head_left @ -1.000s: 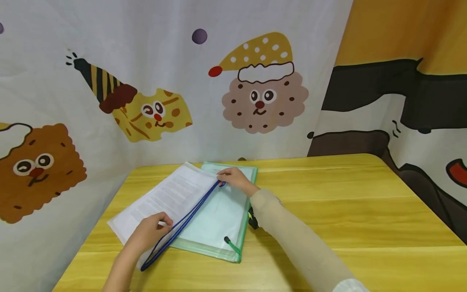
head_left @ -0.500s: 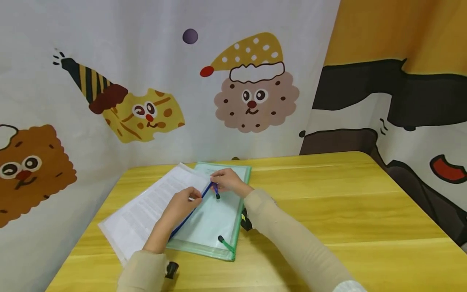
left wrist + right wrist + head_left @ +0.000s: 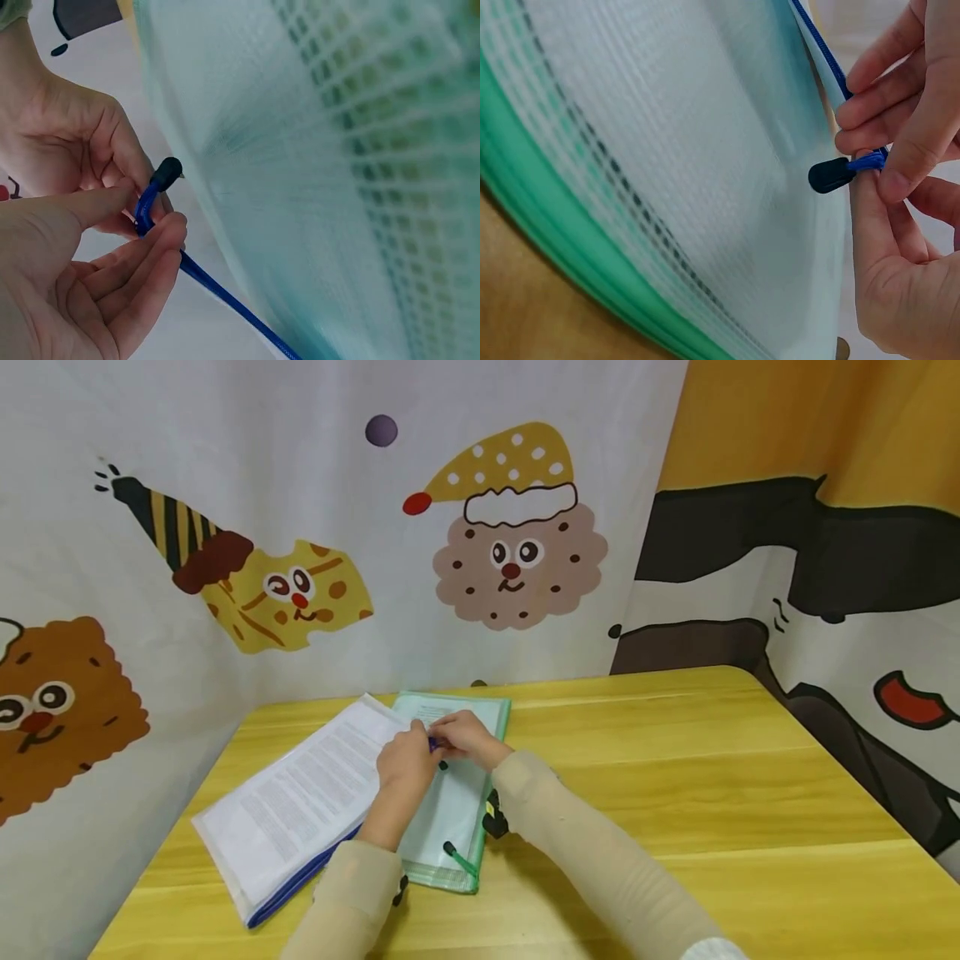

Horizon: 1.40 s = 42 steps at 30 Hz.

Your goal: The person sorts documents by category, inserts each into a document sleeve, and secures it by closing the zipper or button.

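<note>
A clear document pouch (image 3: 300,785) with a blue zipper (image 3: 300,878) and printed sheets inside lies slanted, partly over a green-edged mesh pouch (image 3: 435,847). Both hands meet at the blue zipper's far end. My left hand (image 3: 405,760) pinches the zipper edge there, its thumb against the blue cord of the zipper pull (image 3: 166,173). Opposite it, my right hand (image 3: 468,737) holds the same corner between thumb and fingers, seen close up in the right wrist view. The pull's black tip (image 3: 831,175) sticks out between the hands. The slider itself is hidden by fingers.
Both pouches lie on a yellow wood-grain table (image 3: 637,793). The green pouch's own pull (image 3: 461,857) rests at its near right corner. A printed cloth curtain (image 3: 315,468) hangs right behind the table and along its left side.
My left hand has slid forward along the blue zipper to its far end and now meets my right hand. My right hand has stayed at the pouch's corner. The view has shifted slightly.
</note>
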{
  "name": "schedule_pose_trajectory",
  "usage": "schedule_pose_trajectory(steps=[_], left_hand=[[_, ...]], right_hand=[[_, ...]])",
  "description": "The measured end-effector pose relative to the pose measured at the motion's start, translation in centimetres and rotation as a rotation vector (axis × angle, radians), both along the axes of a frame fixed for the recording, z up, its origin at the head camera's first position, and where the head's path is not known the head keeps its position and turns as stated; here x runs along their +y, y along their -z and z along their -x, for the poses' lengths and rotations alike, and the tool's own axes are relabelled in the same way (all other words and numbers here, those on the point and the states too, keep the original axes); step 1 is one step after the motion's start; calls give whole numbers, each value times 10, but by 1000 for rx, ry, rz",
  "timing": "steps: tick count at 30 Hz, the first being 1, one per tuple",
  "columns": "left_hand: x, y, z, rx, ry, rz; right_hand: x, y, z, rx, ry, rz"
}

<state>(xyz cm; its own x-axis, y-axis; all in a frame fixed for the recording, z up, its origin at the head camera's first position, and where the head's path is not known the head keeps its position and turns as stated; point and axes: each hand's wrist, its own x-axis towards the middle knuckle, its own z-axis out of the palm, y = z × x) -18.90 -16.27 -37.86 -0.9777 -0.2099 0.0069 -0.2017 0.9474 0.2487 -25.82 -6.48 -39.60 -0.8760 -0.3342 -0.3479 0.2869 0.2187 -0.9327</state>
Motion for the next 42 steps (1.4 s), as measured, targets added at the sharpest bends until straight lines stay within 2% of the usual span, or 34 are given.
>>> schedule_pose_trajectory(steps=[3, 7, 16, 21, 27, 32, 36, 42], left_hand=[[0, 1, 2, -9, -14, 9], [-5, 1, 4, -19, -16, -39], [-23, -2, -3, 12, 12, -267], [-33, -5, -9, -19, 31, -376], [-39, -5, -13, -57, 63, -396], [-43, -5, -18, -63, 104, -371], [-50, -7, -27, -86, 124, -352], [-66, -7, -44, -164, 145, -378]], right_hand=[[-2, 2, 0, -29, 3, 13], [-2, 4, -2, -75, 7, 54], [-3, 3, -1, -110, 28, 136], [-3, 4, 1, -124, 37, 124], [-4, 3, 1, -131, 56, 117], [-3, 3, 0, -122, 84, 139], [4, 4, 2, -103, 117, 172], [13, 7, 6, -90, 112, 163]])
